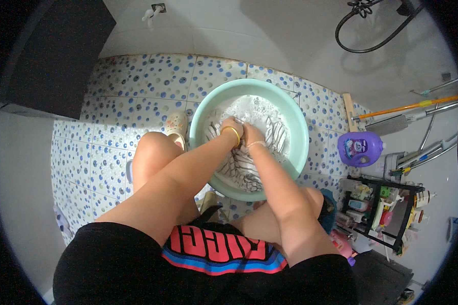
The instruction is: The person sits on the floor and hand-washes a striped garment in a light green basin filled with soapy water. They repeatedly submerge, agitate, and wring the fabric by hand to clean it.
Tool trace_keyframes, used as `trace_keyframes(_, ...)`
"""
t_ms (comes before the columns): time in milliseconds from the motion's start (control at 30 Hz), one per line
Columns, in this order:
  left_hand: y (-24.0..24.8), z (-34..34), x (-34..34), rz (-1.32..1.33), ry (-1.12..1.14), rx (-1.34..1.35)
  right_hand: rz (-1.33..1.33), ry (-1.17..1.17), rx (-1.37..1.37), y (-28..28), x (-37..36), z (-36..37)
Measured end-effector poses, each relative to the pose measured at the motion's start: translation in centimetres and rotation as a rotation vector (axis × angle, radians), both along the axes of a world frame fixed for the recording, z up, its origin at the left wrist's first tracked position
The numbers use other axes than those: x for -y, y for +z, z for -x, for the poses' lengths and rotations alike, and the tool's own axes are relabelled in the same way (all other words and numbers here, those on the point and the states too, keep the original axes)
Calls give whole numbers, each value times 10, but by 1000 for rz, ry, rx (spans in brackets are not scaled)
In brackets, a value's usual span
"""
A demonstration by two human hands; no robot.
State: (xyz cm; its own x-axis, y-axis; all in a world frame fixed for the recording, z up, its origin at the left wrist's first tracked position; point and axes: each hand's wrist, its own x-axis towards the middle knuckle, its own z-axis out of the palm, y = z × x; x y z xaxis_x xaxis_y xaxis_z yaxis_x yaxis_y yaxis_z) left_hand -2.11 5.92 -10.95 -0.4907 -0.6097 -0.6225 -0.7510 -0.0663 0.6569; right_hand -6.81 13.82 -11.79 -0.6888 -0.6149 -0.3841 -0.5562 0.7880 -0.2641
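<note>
Both hands (241, 128) knead striped cloth (244, 165), soapy basin (297, 127)

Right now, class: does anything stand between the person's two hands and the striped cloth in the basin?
Nothing visible does. The left hand and right hand are already on the striped cloth, bunched together over the soapy water inside the green basin.

We look from our head-worn fisheye camera steeply down onto the round pale-green plastic basin (296, 152), which sits close, just past our knees at the picture's centre. Beyond the basin the blue-dotted tiled floor (137, 81) bends toward the rim; nearer than it, our lap fills the lower edge.
</note>
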Motion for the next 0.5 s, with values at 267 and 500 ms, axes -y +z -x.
trace_keyframes(267,-9,16,21,-189,-269,-94,564,-340,-12,52,22,-14)
trace_keyframes(500,62,19,-6,-105,-594,-184,731,-342,-158,104,-3,4)
